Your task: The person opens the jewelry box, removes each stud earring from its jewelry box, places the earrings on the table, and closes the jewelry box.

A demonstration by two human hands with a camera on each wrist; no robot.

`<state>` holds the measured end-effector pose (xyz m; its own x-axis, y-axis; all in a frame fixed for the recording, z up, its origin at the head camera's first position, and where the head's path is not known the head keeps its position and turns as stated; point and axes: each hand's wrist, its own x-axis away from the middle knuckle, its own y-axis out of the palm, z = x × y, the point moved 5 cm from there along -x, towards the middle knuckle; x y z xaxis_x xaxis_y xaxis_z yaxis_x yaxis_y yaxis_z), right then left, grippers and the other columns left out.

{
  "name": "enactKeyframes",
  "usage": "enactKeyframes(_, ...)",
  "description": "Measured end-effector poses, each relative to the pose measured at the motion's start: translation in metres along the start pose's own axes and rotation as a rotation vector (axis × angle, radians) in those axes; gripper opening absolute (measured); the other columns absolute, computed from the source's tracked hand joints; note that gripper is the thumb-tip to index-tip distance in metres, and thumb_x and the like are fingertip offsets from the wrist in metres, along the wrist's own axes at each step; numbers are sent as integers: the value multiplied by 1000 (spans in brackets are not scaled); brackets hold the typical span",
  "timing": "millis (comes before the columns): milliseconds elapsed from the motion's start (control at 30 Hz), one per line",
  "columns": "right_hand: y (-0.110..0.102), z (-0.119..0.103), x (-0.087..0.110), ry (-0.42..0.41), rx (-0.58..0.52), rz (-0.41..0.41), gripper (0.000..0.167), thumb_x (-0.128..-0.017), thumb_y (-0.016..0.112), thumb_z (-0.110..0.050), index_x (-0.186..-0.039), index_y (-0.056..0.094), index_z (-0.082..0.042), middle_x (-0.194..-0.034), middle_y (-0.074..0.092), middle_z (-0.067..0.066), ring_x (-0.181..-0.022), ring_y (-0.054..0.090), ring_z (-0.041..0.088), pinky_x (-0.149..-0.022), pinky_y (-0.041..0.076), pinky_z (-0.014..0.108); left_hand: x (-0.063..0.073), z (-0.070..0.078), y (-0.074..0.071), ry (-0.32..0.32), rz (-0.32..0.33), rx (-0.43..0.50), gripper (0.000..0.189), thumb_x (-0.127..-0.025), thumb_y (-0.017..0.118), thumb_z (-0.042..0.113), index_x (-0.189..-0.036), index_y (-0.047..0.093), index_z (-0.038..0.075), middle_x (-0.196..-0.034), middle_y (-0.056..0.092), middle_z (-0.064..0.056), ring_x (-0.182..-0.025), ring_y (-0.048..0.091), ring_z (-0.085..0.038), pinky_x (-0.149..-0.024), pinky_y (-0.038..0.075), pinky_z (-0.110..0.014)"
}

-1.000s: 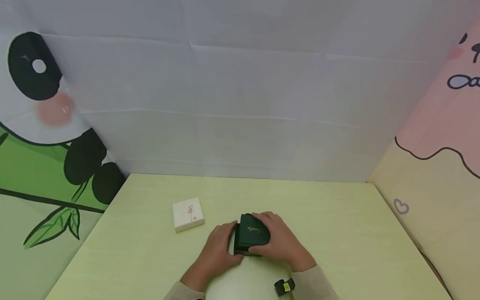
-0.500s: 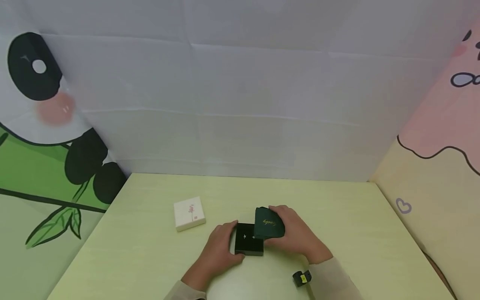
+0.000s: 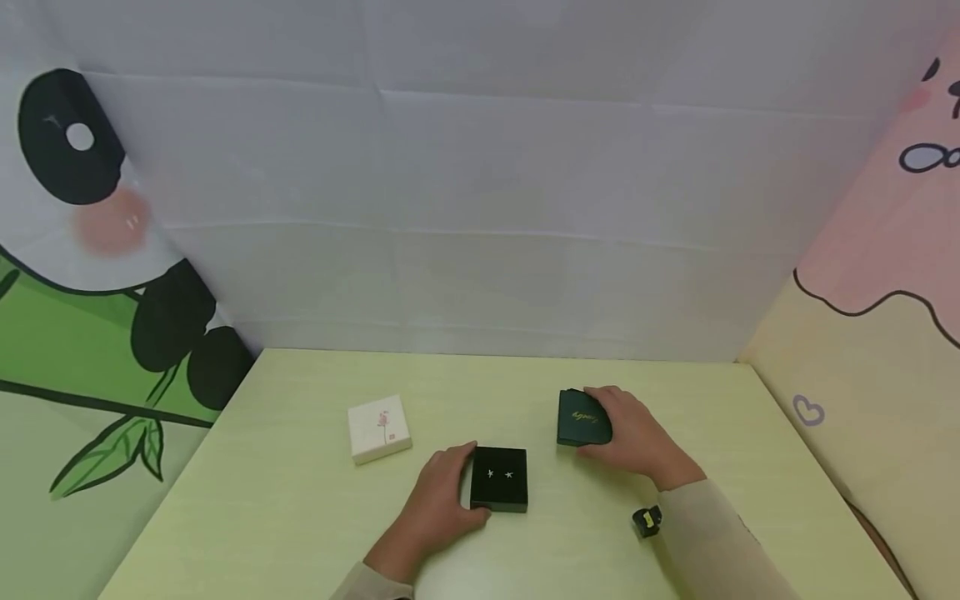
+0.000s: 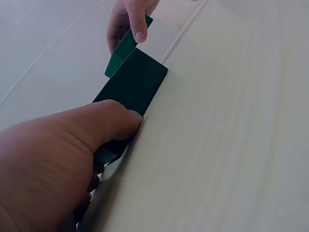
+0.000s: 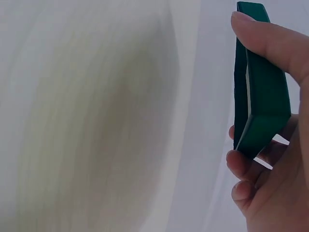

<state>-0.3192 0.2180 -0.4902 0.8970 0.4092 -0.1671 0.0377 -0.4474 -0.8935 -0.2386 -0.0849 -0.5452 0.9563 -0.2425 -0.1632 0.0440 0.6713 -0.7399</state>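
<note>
A dark green jewelry box base [image 3: 499, 507] stands on the pale table, its black insert facing up with a pair of small star-shaped earrings [image 3: 508, 475] on it. My left hand [image 3: 437, 508] grips this base by its left side, thumb along the front, as the left wrist view also shows at the thumb [image 4: 126, 124]. Off to the right, my right hand [image 3: 633, 437] holds the green box lid [image 3: 583, 418], gold lettering on top, between thumb and fingers. In the right wrist view the lid [image 5: 268, 87] shows its hollow underside edge, tilted above the table.
A flat white box [image 3: 378, 429] with a pink flower print lies at the back left of the table [image 3: 300, 500]. A black wrist camera [image 3: 647, 522] shows beside the right sleeve [image 3: 712, 533]. White sheeting [image 3: 480, 208] rises behind the table, with printed panels on both sides.
My right hand has lifted the lid off the base and carried it right and back, uncovering the black insert and earrings. The left hand has stayed on the base.
</note>
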Motion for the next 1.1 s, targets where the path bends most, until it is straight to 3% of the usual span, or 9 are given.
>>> enactKeyframes(267, 6, 22, -6, 25, -20, -55, 92, -78, 88, -44, -152, 46, -8, -143, 53, 12, -131, 49, 36, -108, 39, 57, -1, -1, 0, -6, -2, -7, 99, -68, 90, 32, -153, 44, 10, -142, 55, -5, -124, 49, -23, -109, 42, -48)
enactKeyframes(1100, 19, 44, -16, 134, -86, -191, 101, -73, 92, -45, -152, 45, -5, -149, 49, 16, -132, 49, 36, -104, 42, 54, -1, 1, 1, 3, -8, -7, 97, -70, 89, 30, -152, 44, 6, -144, 54, -6, -127, 49, -26, -110, 40, -50)
